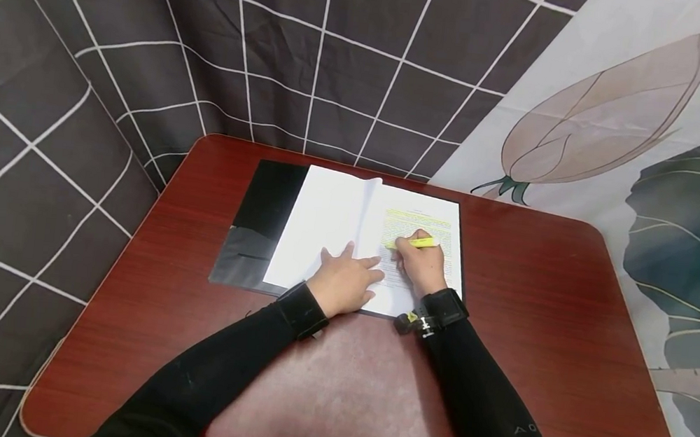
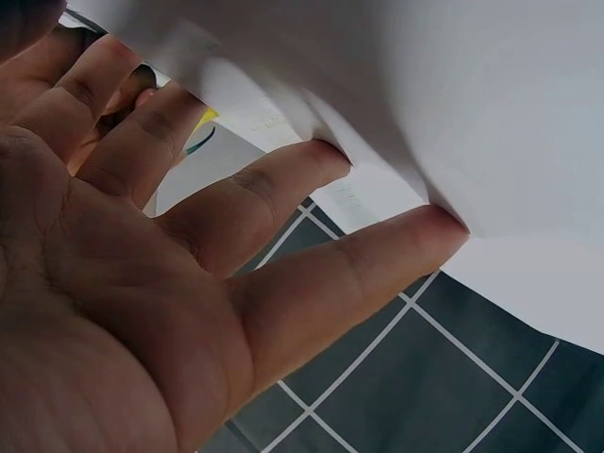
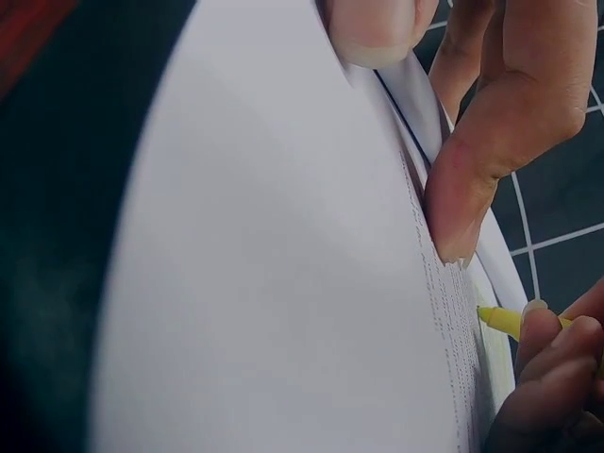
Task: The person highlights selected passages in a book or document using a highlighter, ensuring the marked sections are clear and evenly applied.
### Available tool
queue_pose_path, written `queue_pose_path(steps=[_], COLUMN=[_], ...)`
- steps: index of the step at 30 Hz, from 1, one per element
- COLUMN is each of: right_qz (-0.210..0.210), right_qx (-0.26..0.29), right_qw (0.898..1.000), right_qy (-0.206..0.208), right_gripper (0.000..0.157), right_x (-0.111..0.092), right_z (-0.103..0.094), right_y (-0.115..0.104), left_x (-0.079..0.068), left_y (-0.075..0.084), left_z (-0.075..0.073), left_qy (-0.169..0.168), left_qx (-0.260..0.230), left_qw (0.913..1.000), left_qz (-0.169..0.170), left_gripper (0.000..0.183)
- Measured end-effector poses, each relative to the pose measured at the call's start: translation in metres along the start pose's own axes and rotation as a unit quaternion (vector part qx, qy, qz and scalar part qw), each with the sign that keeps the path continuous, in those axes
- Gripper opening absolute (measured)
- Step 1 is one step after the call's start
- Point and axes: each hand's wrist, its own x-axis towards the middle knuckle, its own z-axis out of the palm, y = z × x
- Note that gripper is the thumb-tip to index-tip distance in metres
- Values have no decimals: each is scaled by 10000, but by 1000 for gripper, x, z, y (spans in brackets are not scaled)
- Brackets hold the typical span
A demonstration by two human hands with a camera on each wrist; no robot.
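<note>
A dark folder (image 1: pixel 272 200) lies open on the table with white sheets in it. My right hand (image 1: pixel 426 267) grips a yellow highlighter (image 1: pixel 420 242), its tip at the printed lines of the right page (image 1: pixel 405 199). In the right wrist view the highlighter's tip (image 3: pixel 486 314) meets the text close to fingertips of the other hand. Yellow marking covers the upper lines of that page. Fingers spread, my left hand (image 1: pixel 344 283) rests across the fold and the lower part of both pages. The left page (image 1: pixel 329 206) is blank. Straight left fingertips (image 2: pixel 439 222) press on the paper in the left wrist view.
The reddish-brown table (image 1: pixel 526 299) extends around the folder on all sides. A dark curtain with white grid lines (image 1: pixel 277 50) hangs behind and to the left. A pale cloth with a flower and leaf print (image 1: pixel 598 137) hangs at the right.
</note>
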Motion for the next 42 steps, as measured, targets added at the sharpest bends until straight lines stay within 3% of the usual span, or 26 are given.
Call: queue_pose_path(steps=[5, 13, 24, 33, 39, 42], right_qz=[-16, -121, -81, -36, 24, 51], right_qx=[-78, -358, -175, -228, -244, -253], right_qw=[10000, 9993, 9998, 9997, 9997, 9996], right_qy=[-13, -13, -20, 87, 80, 98], right_gripper=[21, 18, 16, 16, 16, 15], right_x=[2, -1, -2, -4, -5, -5], right_z=[0, -1, -6, -11, -14, -16], right_y=[0, -4, -3, -3, -1, 0], left_x=[-2, 5, 7, 17, 13, 5], left_y=[2, -3, -5, -14, -11, -5], left_z=[-3, 10, 14, 29, 25, 13], left_qy=[-37, 110, 136, 186, 158, 89], left_qx=[-30, -74, 94, -10, -77, -65], left_qw=[10000, 9999, 9999, 9998, 9998, 9999], left_qz=[-37, -15, 13, 101, 111, 73], left_gripper=[49, 49, 49, 51, 49, 48])
